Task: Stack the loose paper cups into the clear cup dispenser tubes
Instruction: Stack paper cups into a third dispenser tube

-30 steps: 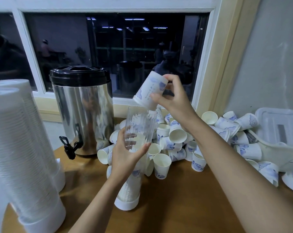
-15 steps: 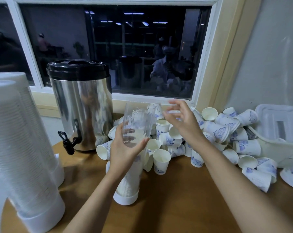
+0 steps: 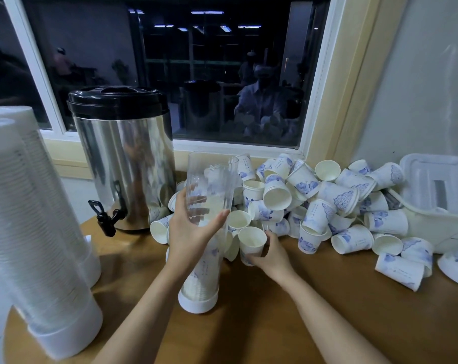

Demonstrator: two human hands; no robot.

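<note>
**Two hands at a worktop: one steadies a clear cup tube, the other takes a paper cup**

Head view, looking forward and down. The left hand (image 3: 188, 232) is wrapped round the middle of a clear dispenser tube (image 3: 209, 179). The thumb lies across the tube's right side, and the fingers (image 3: 196, 199) show through the plastic on the far side. The left forearm rises from the near edge, wrist bent slightly back. The tube stands about upright on its white base cap (image 3: 198, 302), near the centre of the brown worktop (image 3: 248, 332). Nested cups fill its lower part. The top stretch is see-through, with an open mouth.

Just right of the tube, the right hand (image 3: 268, 254) holds a single paper cup (image 3: 252, 239). Its fingers curl round the cup's right side and the thumb sits on the near side. The cup is mouth up, white with a blue print, at the near left edge of the heap. Whether it is lifted off the worktop cannot be told. The right forearm reaches in low from the near right, almost level with the worktop.

The pile of loose cups (image 3: 327, 195) spreads to the right along the far side below a dark window (image 3: 170, 61), most of them lying on their sides. A white plastic container (image 3: 438, 190) sits at the far right, touching the pile. Left of the tube stands a steel drinks urn (image 3: 125, 164) with a black lid (image 3: 114, 101) and a black tap (image 3: 103, 216). At the near left stand two filled tubes (image 3: 25, 206), packed with white cups.
</note>
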